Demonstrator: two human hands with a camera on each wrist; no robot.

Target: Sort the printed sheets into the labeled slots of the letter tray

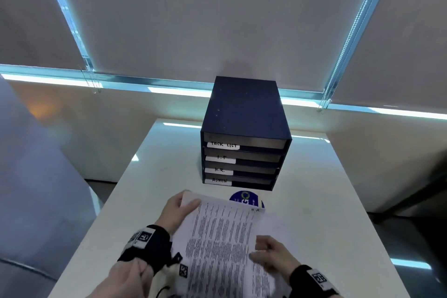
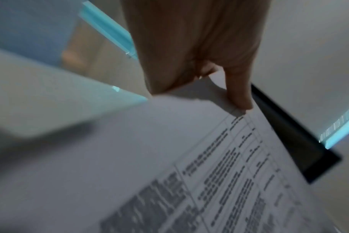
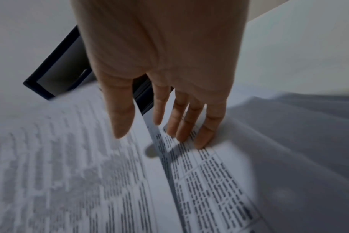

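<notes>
The left grip [image 1: 177,210] pinches the top printed sheet [image 1: 222,232] by its far corner; the right grip [image 1: 273,254] is unclenched, straight fingers [image 3: 207,126] on the lower sheet [image 3: 219,181]. The letter tray [image 1: 244,109] stands at the tabletop [image 1: 326,189] far edge.

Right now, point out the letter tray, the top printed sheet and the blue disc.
letter tray [image 1: 244,106], head view, dark top panel.
top printed sheet [image 1: 217,237], head view, middle of its text.
blue disc [image 1: 242,197], head view, uncovered upper part.

Matt paper sheets [image 1: 217,237], glossy white table [image 1: 314,189], smooth dark tray [image 1: 244,104]
</notes>
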